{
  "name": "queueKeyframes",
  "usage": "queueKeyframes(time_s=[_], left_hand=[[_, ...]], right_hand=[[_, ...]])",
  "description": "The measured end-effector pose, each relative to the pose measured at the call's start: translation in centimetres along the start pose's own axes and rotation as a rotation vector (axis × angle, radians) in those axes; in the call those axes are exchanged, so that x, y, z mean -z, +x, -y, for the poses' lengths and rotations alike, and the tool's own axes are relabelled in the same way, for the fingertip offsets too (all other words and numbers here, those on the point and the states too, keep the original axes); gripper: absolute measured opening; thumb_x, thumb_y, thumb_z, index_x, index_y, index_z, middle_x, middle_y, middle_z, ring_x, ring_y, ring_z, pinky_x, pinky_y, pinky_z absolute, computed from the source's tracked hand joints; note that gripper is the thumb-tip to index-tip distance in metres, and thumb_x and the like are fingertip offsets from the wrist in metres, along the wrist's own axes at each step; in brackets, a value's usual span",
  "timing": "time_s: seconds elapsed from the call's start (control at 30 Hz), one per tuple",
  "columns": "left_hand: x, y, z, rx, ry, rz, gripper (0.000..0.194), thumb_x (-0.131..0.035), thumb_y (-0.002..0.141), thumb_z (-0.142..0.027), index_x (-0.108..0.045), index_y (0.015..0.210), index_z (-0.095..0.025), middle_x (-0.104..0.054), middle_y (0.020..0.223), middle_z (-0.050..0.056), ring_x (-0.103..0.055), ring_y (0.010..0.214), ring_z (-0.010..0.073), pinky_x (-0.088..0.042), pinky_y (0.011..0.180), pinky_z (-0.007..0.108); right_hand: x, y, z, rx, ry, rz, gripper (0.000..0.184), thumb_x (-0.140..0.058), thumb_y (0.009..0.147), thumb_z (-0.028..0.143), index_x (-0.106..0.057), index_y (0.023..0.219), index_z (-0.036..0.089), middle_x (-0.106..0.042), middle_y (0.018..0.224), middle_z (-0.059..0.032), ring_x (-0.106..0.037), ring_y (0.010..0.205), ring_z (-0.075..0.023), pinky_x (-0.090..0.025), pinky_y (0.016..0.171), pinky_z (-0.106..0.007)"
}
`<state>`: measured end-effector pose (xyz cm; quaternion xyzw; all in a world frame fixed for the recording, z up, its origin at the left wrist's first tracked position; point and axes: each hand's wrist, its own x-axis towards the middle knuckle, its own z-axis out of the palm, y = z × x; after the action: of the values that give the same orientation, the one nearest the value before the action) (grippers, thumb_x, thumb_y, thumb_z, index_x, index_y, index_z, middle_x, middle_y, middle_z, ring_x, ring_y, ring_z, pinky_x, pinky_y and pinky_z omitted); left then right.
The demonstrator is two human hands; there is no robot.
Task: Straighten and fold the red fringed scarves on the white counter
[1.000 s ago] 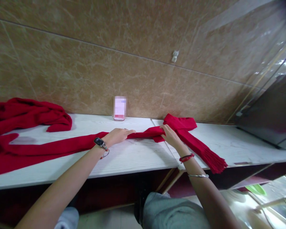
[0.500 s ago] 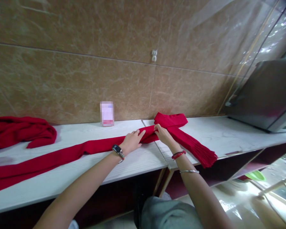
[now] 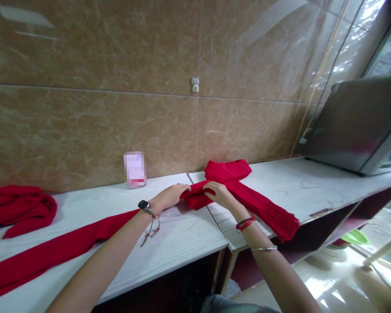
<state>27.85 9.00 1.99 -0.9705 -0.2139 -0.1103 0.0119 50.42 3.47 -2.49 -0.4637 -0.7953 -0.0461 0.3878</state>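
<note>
I see a glossy brown wall (image 3: pixel 94 126), marbled in pale veins, behind the surface (image 3: pixel 182 234), white with wood grain, a seam crossing it from back edge to front. A smooth grey box (image 3: pixel 361 126) stands toward its right end. The soft red scarf (image 3: pixel 195 201) runs from the left edge past the seam, crossing itself there, its ribbed tail poking over the front edge. Red cloth (image 3: pixel 22 208) lies rumpled near the back edge, leftward. Both forearms reach in over the front edge and converge. The left hand (image 3: pixel 169 196), palm down, looks closed around the scarf, though its fingertips are partly hidden; the right hand (image 3: pixel 220 194), knuckles up, pinches a fold with curled fingers by the seam. A pixelated phone (image 3: pixel 135 170) stands at the back edge.
</note>
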Motion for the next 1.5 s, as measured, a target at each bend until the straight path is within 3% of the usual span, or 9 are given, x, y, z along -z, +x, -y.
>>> queueKeyframes(time_s=[0.1,0.33,0.47,0.6,0.8,0.9,1.0,1.27,1.5], left_hand=[[0.1,0.3,0.2,0.016,-0.011,-0.01,0.032,-0.038,0.08,0.0,-0.049,0.103,-0.019,-0.059,0.104,0.004,-0.056,0.094,0.0148,-0.042,0.082,0.025],[-1.1,0.0,0.2,0.071,0.07,0.0,0.032,-0.032,0.09,-0.014,-0.04,0.12,-0.02,-0.057,0.108,0.007,-0.059,0.089,0.0171,-0.045,0.075,0.027],[-1.5,-0.1,0.0,-0.038,0.136,-0.027,0.039,-0.05,0.086,-0.032,-0.039,0.122,-0.019,-0.056,0.109,0.008,-0.06,0.09,0.0203,-0.047,0.073,0.028],[-1.3,0.0,-0.1,-0.109,0.192,-0.058,0.026,-0.055,0.083,-0.022,-0.049,0.109,-0.019,-0.059,0.099,0.005,-0.059,0.088,0.0184,-0.046,0.075,0.027],[-0.7,0.0,0.5,-0.085,0.198,-0.191,0.022,-0.053,0.084,-0.018,-0.051,0.105,-0.017,-0.062,0.095,0.006,-0.059,0.088,0.0184,-0.046,0.076,0.028],[-0.4,-0.2,0.4,-0.113,0.259,-0.153,0.009,-0.048,0.086,-0.015,-0.054,0.093,-0.016,-0.062,0.086,0.005,-0.059,0.081,0.0179,-0.047,0.071,0.028],[-0.1,-0.3,0.1,-0.144,0.305,-0.133,0.011,-0.044,0.086,-0.011,-0.054,0.089,-0.015,-0.06,0.086,0.006,-0.058,0.08,0.0172,-0.047,0.07,0.027],[0.1,-0.3,-0.1,-0.221,0.329,-0.024,0.011,-0.041,0.087,-0.014,-0.052,0.089,-0.017,-0.058,0.087,0.004,-0.058,0.077,0.0162,-0.048,0.069,0.028],[-1.0,-0.4,-0.9,-0.131,0.276,-0.009,0.023,-0.042,0.083,-0.006,-0.048,0.102,-0.016,-0.054,0.101,0.006,-0.056,0.087,0.0167,-0.048,0.071,0.027]], right_hand=[[-0.4,-0.1,0.3,-0.033,-0.083,0.019,0.022,-0.054,0.074,0.009,-0.057,0.094,0.016,-0.06,0.093,-0.007,-0.056,0.087,-0.017,-0.045,0.078,-0.03],[-1.2,0.0,0.2,-0.146,-0.223,0.019,0.021,-0.05,0.076,0.005,-0.054,0.093,0.016,-0.06,0.089,-0.0068,-0.057,0.082,-0.0175,-0.046,0.074,-0.029],[-1.3,-0.3,-0.3,-0.176,-0.25,0.001,0.023,-0.046,0.08,0.007,-0.053,0.1,0.015,-0.063,0.092,-0.0083,-0.059,0.085,-0.018,-0.046,0.075,-0.029],[-1.3,-0.6,-0.6,-0.129,-0.329,0.011,0.017,-0.042,0.085,0.011,-0.053,0.097,0.015,-0.064,0.086,-0.0075,-0.06,0.077,-0.017,-0.046,0.07,-0.027],[-1.0,-0.6,0.1,-0.057,-0.447,0.017,0.015,-0.042,0.085,0.01,-0.055,0.091,0.015,-0.062,0.081,-0.007,-0.055,0.074,-0.0179,-0.044,0.07,-0.029],[-0.7,-0.5,0.4,-0.028,-0.447,-0.021,0.016,-0.042,0.084,0.009,-0.057,0.086,0.015,-0.061,0.081,-0.0073,-0.053,0.075,-0.0182,-0.043,0.071,-0.03],[-0.6,-0.6,0.3,-0.03,-0.455,-0.062,0.017,-0.042,0.085,0.011,-0.058,0.081,0.015,-0.059,0.075,-0.0067,-0.051,0.071,-0.0175,-0.042,0.067,-0.029],[-0.8,-1.2,-0.6,0.046,-0.49,-0.009,0.019,-0.041,0.087,0.012,-0.059,0.084,0.015,-0.061,0.078,-0.0064,-0.051,0.07,-0.0164,-0.04,0.068,-0.029],[-0.3,-1.2,0.1,0.007,-0.441,-0.043,0.022,-0.04,0.082,0.006,-0.059,0.08,0.017,-0.059,0.079,-0.0065,-0.05,0.074,-0.0171,-0.04,0.069,-0.029]])
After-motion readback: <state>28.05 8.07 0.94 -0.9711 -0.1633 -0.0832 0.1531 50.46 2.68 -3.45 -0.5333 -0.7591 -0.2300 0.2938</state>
